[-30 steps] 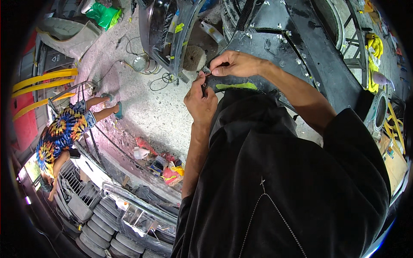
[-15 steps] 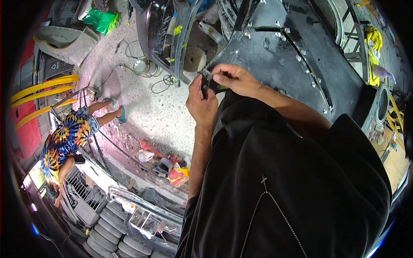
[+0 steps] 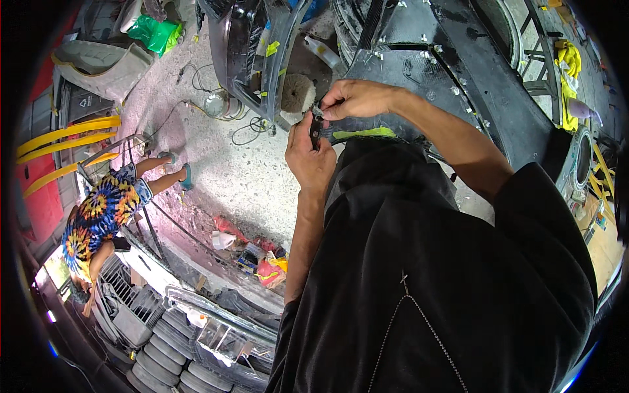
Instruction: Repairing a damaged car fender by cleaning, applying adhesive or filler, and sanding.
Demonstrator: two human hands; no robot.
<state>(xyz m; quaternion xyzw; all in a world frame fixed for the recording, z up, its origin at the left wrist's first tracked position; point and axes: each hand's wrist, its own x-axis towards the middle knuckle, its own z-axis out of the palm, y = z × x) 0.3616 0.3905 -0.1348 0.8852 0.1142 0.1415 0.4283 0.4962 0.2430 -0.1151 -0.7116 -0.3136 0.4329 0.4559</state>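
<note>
My left hand (image 3: pixel 306 162) is closed around a small, narrow black piece (image 3: pixel 315 136), held upright in front of my chest. My right hand (image 3: pixel 362 98) reaches across to its upper end, with thumb and forefinger pinched on a small greyish bit there, too small to name. Just beyond my fingers is a round, pale, bristly-looking disc (image 3: pixel 297 93). Under my right wrist a yellow-green strip (image 3: pixel 367 133) lies along the near edge of a large dark panel (image 3: pixel 452 65), which carries several white clips or dabs along its slots.
A dark curved car body part (image 3: pixel 239 56) stands ahead, left of the disc. Cables and a round metal tool (image 3: pixel 215 103) lie on the speckled floor (image 3: pixel 255 190). At left, another person (image 3: pixel 108 206) in a tie-dye shirt bends over. Yellow cloth (image 3: pixel 569 78) hangs at far right.
My right hand has shifted slightly left and up, its forearm lifting away from my body. The yellow-green strip shows more fully now. My left hand stays nearly still.
</note>
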